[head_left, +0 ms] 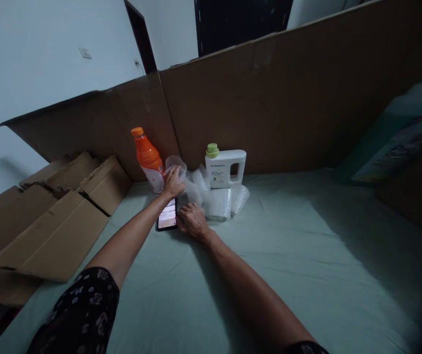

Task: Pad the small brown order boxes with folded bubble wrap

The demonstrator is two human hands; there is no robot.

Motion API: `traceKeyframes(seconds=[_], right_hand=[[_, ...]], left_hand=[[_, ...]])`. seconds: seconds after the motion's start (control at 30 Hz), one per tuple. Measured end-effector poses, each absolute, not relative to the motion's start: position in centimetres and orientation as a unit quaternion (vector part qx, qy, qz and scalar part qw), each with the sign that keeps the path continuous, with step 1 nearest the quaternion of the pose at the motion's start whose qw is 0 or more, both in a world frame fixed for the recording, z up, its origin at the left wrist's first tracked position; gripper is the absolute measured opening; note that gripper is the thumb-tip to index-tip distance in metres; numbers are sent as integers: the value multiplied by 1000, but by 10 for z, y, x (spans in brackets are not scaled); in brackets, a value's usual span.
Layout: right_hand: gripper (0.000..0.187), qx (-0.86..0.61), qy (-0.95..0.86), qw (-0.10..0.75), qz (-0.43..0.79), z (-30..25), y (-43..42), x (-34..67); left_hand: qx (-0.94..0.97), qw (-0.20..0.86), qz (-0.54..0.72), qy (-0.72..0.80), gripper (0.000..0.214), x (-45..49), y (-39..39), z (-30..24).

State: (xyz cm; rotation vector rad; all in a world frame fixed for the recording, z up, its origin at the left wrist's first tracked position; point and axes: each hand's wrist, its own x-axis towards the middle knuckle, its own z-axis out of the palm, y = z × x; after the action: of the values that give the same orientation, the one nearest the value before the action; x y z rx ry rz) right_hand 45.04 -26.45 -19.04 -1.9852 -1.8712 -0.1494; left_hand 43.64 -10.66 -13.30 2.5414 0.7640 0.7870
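My left hand [174, 183] reaches over the top of a lit phone [167, 215], its fingers closed on a crumpled piece of clear bubble wrap [196, 189]. Just left of it stands an orange bottle [148, 156] with an orange cap and a pale lower part. My right hand [193, 220] is curled beside the phone's right edge, at the near end of the bubble wrap; whatever its fingers grip is hidden. Behind the wrap stands a white jug [225, 169] with a green cap and a side handle. More rolled bubble wrap lies at the jug's foot.
A pale green sheet [288, 275] covers the surface. Cardboard panels [269, 103] form a wall at the back. Opened cardboard boxes [56, 231] lie on the left. A large container of green liquid [391, 142] stands at the right, partly in shadow.
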Motion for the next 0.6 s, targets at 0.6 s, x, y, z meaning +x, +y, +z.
traceKeyframes(seconds=[0.6], right_hand=[[25,-645,-703,287,-86,-210,-259,447]], left_hand=[[936,80,244,240,32,376,-166,-94]])
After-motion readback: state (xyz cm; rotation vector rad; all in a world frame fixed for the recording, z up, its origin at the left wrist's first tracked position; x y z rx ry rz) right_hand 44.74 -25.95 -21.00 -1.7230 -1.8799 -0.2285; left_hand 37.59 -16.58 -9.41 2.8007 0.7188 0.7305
